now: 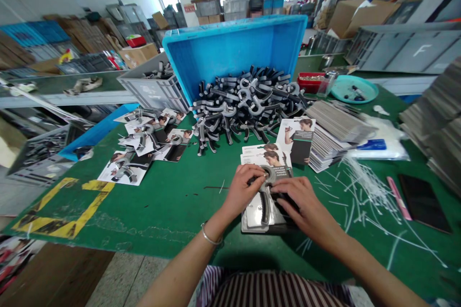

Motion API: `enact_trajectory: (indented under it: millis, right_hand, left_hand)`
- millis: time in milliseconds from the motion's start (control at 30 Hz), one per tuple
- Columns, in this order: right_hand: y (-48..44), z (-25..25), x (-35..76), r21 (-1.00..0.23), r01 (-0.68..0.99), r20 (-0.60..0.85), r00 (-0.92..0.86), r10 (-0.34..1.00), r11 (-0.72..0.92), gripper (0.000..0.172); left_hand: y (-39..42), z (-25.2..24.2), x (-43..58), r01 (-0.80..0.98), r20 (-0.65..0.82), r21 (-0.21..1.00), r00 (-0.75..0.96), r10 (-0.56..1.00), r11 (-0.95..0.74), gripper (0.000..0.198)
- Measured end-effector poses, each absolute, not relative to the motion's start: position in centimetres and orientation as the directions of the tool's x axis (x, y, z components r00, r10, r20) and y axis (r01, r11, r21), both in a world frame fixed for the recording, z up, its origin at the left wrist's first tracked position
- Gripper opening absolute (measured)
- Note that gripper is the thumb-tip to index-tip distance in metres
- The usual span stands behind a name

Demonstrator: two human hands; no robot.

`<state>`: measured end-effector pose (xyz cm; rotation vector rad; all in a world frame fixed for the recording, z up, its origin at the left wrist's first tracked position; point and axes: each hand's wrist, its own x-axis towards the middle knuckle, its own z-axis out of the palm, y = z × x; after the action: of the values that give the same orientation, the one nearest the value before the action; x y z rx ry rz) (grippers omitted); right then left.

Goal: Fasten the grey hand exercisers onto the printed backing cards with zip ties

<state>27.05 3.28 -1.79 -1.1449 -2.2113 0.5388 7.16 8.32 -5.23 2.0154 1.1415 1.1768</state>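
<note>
In front of me a grey hand grip strengthener (265,206) lies on printed backing cards (252,223). My left hand (245,187) is closed, its thumb and fingers pinched at the strengthener's upper end. My right hand (297,196) is closed over its right side, with the fingers near the round middle part; its dark handle is partly covered. Whether a tie is between my fingertips is hidden. Just behind stands another printed card (297,139), leaning on a stack of grey cards (331,129). White plastic ties (374,192) lie scattered to the right.
A tilted blue bin (234,48) spills a heap of hand grip strengtheners (241,105) onto the green table (173,201). Several carded strengtheners (126,170) lie left. On the right are a phone (423,201), a pink tool (398,198), a turquoise tray (355,88) and a red box (310,82).
</note>
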Motion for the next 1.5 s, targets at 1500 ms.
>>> enact_trajectory:
  millis: [1500]
  right_hand:
    - [6.9,-3.9,25.6,-0.778,0.533,0.238,-0.239,0.941,0.332,0.016]
  left_hand:
    - [9.0,-3.6,7.1,0.307,0.227,0.907,0.222,0.948,-0.289,0.005]
